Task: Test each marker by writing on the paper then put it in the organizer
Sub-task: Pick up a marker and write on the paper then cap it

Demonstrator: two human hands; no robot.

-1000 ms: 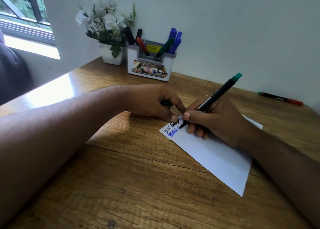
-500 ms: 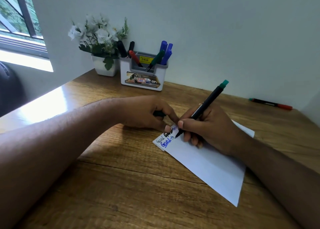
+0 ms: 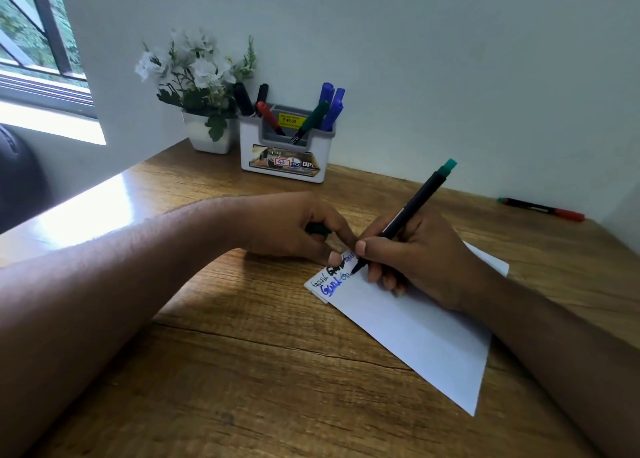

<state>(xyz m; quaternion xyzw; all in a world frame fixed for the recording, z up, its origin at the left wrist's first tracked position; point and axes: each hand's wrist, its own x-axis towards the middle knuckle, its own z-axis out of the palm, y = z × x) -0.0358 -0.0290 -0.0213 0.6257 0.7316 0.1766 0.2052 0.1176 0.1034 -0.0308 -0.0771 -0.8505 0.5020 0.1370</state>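
- Right hand [image 3: 412, 260] pinching green-ended marker [image 3: 410, 211], tip down on paper [image 3: 415, 329] near its far-left corner.
- Left hand [image 3: 287, 229] curled round dark cap [image 3: 317, 229], one fingertip pressing that corner.
- Organizer [image 3: 287, 149] way back by table's [image 3: 242, 371] far edge, markers inside.

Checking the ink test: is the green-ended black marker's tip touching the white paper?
Touching. The head view shows the green-ended black marker tip meeting the white paper beside fresh writing.

bare wooden table [image 3: 263, 381] in front, organizer [image 3: 287, 152] and flower pot [image 3: 211, 135] against the wall, red marker [image 3: 543, 209] far right
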